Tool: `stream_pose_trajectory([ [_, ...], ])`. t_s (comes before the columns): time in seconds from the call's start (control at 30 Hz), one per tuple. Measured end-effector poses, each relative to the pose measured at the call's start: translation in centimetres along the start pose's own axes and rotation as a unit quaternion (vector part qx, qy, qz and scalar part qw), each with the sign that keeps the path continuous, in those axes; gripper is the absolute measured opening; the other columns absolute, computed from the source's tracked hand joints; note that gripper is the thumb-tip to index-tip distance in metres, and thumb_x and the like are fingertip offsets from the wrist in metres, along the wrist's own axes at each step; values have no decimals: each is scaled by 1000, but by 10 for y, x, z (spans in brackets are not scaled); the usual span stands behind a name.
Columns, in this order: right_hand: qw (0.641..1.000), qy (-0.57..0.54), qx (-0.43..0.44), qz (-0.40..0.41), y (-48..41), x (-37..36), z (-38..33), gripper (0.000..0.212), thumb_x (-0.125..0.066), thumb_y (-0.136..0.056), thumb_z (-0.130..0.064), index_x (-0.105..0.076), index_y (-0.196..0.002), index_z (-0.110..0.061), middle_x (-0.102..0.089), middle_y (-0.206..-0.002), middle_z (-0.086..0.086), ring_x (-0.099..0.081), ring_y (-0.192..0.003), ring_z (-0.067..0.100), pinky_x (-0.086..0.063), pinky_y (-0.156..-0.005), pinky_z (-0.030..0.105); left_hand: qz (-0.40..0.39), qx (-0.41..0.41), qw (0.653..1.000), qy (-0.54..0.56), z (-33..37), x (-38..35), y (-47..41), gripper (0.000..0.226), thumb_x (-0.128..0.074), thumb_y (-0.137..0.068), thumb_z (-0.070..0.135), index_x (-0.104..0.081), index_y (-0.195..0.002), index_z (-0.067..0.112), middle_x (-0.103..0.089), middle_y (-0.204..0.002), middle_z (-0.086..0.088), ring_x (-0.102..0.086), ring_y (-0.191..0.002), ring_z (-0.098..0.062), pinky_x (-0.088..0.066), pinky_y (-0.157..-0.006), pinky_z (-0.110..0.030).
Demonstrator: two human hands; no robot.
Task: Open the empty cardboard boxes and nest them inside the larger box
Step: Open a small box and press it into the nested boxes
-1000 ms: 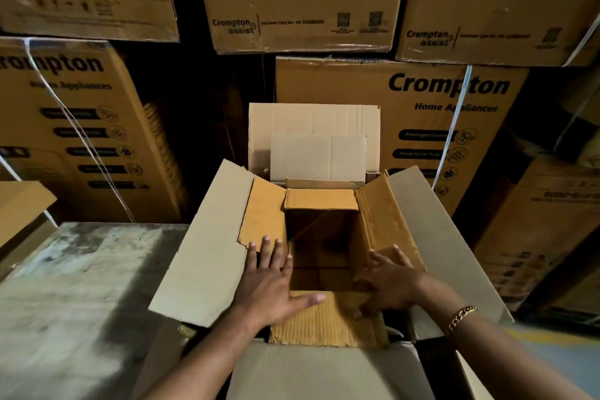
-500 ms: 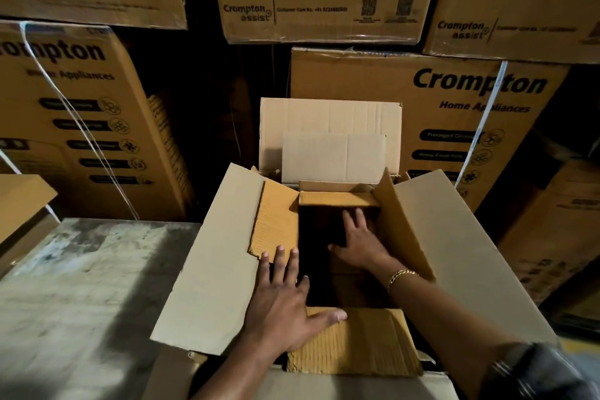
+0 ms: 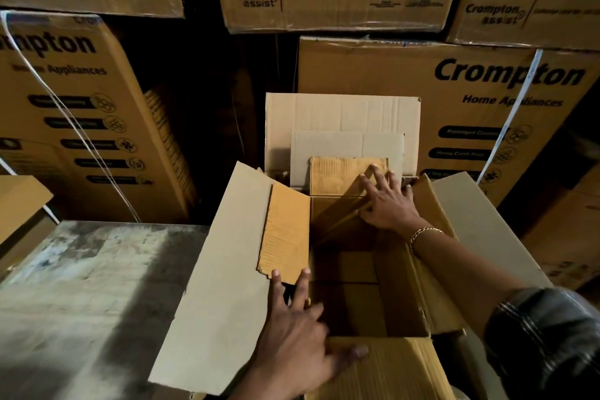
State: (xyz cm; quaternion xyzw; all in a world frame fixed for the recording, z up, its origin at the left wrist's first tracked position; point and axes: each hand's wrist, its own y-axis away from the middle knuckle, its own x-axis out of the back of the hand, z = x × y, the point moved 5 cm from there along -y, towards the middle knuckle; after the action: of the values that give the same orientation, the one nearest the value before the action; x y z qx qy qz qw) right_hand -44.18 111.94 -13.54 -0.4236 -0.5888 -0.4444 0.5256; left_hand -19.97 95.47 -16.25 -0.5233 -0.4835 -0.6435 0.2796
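Note:
A large open cardboard box (image 3: 214, 269) stands in front of me with its pale flaps spread outward. A smaller brown box (image 3: 354, 299) sits nested inside it, open and empty. Its left flap (image 3: 285, 230) lies folded out, and its far flap (image 3: 341, 175) stands upright. My left hand (image 3: 298, 334) lies flat with spread fingers at the near left corner, fingertips touching the left flap's end. My right hand (image 3: 389, 201) reaches to the far right corner, its fingers pressing against the far flap and the inner box's right flap.
Printed appliance cartons (image 3: 454, 101) are stacked close behind and to both sides, some bound with white strapping. A worn grey table surface (image 3: 81, 286) lies to the left. Part of another carton (image 3: 19, 201) pokes in at the left edge.
The inner box's far flap has gone from folded down to upright. My right hand moved from inside the box up to the far right corner. My left hand slid slightly nearer.

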Motion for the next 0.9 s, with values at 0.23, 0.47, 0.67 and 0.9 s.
stream_pose_trajectory([
  [0.23,995,47,8,91,-10,-20,3,87,-17,-91,-78,8,-159,-30,16,-168,4,10,-153,39,0,-119,65,68,-84,994,-6,-18,-13,-8,104,24,-89,62,-75,-96,34,-72,-106,9,-37,-143,-20,18,-105,-69],
  [0.47,996,71,-4,58,-22,-30,5,95,-23,-89,-80,14,-158,-29,20,-166,9,11,-152,42,0,-122,60,160,-75,983,-53,-10,-30,-12,54,-29,-93,44,-74,-67,32,-73,-82,6,-72,-95,-27,-38,-92,-72],
  [0.67,998,69,6,1,0,4,8,97,-34,-88,-79,8,-160,-29,12,-168,4,3,-154,38,-2,-122,59,57,-43,997,-30,-9,-13,-7,87,3,-88,78,-71,-100,34,-65,-129,3,-48,-138,-24,15,-112,-68],
  [0.9,995,97,-13,-23,83,6,29,102,-34,-86,-81,7,-160,-24,10,-168,11,13,-152,41,8,-120,58,32,105,993,43,-12,20,0,131,-7,-55,107,-8,-160,28,26,-161,-11,37,-143,-34,26,-113,-57],
])
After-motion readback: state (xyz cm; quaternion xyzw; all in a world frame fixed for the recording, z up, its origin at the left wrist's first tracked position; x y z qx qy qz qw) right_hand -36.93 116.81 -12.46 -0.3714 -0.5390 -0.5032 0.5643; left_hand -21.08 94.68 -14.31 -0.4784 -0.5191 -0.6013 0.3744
